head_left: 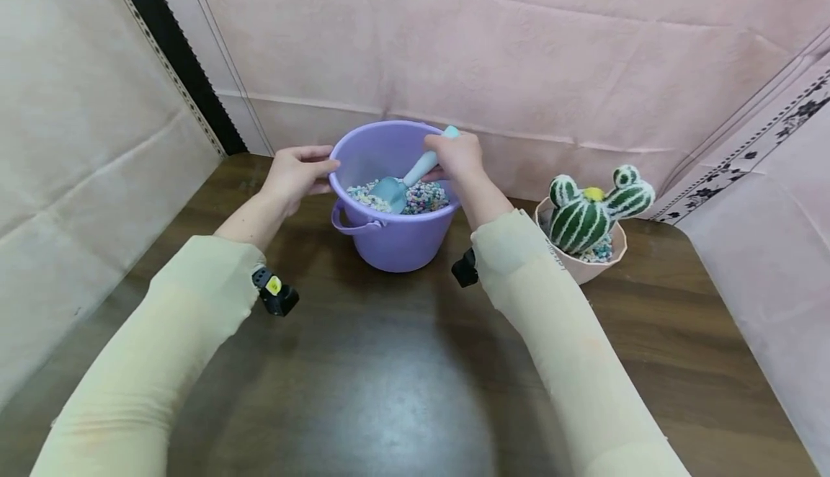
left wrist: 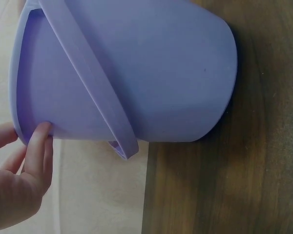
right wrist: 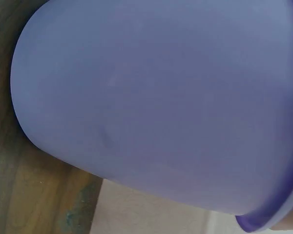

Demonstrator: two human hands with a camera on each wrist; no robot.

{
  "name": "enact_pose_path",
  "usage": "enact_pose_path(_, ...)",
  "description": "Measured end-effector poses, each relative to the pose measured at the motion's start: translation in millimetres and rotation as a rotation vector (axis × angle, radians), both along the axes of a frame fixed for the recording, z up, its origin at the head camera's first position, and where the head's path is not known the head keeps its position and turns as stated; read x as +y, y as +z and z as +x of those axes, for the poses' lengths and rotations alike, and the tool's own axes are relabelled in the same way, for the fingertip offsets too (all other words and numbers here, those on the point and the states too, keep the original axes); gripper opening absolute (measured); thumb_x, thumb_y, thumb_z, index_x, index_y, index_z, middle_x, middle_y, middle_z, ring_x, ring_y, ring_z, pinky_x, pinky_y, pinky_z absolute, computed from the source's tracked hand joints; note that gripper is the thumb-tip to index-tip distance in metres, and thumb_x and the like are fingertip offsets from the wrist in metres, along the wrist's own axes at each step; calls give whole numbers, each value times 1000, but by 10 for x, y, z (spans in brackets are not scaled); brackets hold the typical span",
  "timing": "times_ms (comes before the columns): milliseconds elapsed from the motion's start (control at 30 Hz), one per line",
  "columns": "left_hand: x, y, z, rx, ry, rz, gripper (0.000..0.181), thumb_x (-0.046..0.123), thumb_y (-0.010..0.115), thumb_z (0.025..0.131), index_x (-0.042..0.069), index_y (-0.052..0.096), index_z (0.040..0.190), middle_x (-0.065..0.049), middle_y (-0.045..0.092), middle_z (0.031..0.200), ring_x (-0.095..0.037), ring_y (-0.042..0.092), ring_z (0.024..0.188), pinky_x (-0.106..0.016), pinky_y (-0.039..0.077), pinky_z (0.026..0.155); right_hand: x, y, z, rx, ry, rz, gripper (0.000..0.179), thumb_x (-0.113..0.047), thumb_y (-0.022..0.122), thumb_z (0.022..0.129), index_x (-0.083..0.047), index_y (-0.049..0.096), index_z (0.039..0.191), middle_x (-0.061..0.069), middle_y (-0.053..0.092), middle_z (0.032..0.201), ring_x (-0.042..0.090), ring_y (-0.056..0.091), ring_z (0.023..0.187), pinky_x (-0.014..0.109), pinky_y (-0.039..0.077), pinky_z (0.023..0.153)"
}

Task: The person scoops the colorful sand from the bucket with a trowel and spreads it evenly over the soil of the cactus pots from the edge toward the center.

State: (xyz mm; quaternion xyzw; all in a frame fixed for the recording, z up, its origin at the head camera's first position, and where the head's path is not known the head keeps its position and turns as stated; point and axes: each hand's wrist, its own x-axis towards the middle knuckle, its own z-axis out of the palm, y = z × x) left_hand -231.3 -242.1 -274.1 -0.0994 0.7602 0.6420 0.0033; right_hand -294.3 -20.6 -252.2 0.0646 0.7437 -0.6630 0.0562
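Observation:
A purple bucket (head_left: pixel 402 243) stands upright on the wooden table, its handle (head_left: pixel 353 229) hanging down at the near left. Small multicolored pebbles (head_left: pixel 424 198) lie inside it. My left hand (head_left: pixel 295 174) pinches the bucket's left rim between thumb and fingers, as the left wrist view also shows at the rim. Over the bucket's right side, my right hand (head_left: pixel 459 156) grips the handle of a light blue scoop (head_left: pixel 390 192). The scoop slants down to the left, with its blade among the pebbles. In the right wrist view the bucket wall (right wrist: pixel 161 97) hides most of that hand.
To the right of the right forearm stands a pale pink pot (head_left: pixel 586 269) with a knitted-looking green cactus (head_left: pixel 580 226) and more pebbles (head_left: pixel 599 250). A pale cloth backdrop (head_left: pixel 486 45) rises just behind the bucket. The dark wooden table (head_left: pixel 363 362) extends in front.

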Motion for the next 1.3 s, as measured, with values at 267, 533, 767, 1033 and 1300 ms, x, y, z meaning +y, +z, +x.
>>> enact_pose_path(267, 54, 1, -12, 7, -12, 4, 48, 13, 57, 92, 4, 45, 137, -17, 47, 140, -28, 56, 117, -16, 56, 75, 32, 5, 36, -8, -61, -54, 12, -9, 59, 80, -6, 49, 86, 10, 58, 72, 17, 62, 50, 36, 60, 66)
enact_pose_path(533, 52, -17, -15, 6, -1, 8, 47, 11, 57, 92, 3, 45, 137, -18, 48, 137, -28, 57, 115, -15, 56, 74, 45, 13, 32, -32, -96, -157, 18, -6, 60, 80, -4, 50, 95, 10, 58, 75, 18, 62, 48, 32, 60, 60)
enact_pose_path(767, 38, -22, -19, 4, 13, 6, 47, 11, 57, 92, 3, 45, 137, -18, 49, 137, -20, 60, 105, -15, 56, 73, 42, 40, 45, -29, -129, -271, 23, -3, 59, 80, -3, 51, 102, 10, 56, 84, 18, 62, 53, 30, 59, 56)
enact_pose_path(1033, 4, -9, -8, -5, 10, 14, 47, 13, 57, 93, 5, 45, 138, -16, 48, 139, -26, 56, 116, -15, 56, 75, 57, 85, 54, -24, -149, -365, 17, -2, 58, 82, -4, 50, 97, 12, 58, 90, 22, 64, 66, 31, 59, 57)
enact_pose_path(1300, 9, -7, 15, -8, 12, 3, 47, 14, 56, 93, 6, 44, 138, -16, 48, 139, -28, 55, 119, -18, 55, 80, 110, 113, 64, -47, -150, -425, 25, -1, 58, 83, -2, 49, 106, 10, 56, 89, 24, 64, 72, 33, 60, 59)
